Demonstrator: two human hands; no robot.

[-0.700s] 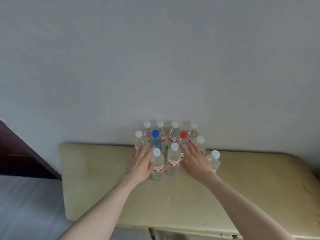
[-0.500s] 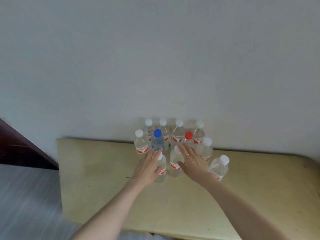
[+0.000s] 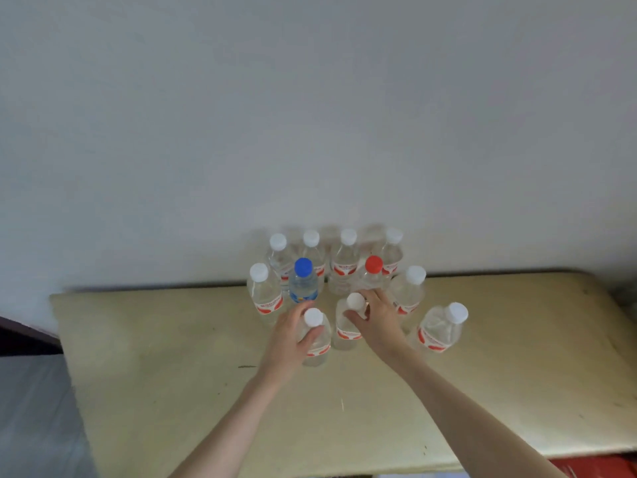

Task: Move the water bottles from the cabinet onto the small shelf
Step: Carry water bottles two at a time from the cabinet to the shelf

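Since half a second ago, closed round two front white-capped bottles: left hand [image 3: 291,334] on one [image 3: 315,336], right hand [image 3: 377,317] on its neighbour [image 3: 348,322], mid-frame on the tabletop [image 3: 172,357]. Ready to lift; shelf unseen.

We seem to be in a plain room of a home, though we cannot say which one. A worn, scuffed yellowish cabinet top [image 3: 172,357] stands against a bare pale wall [image 3: 310,115], a cluster of small water bottles [image 3: 344,267] sits at its back edge, and grey floor [image 3: 31,408] shows at the left
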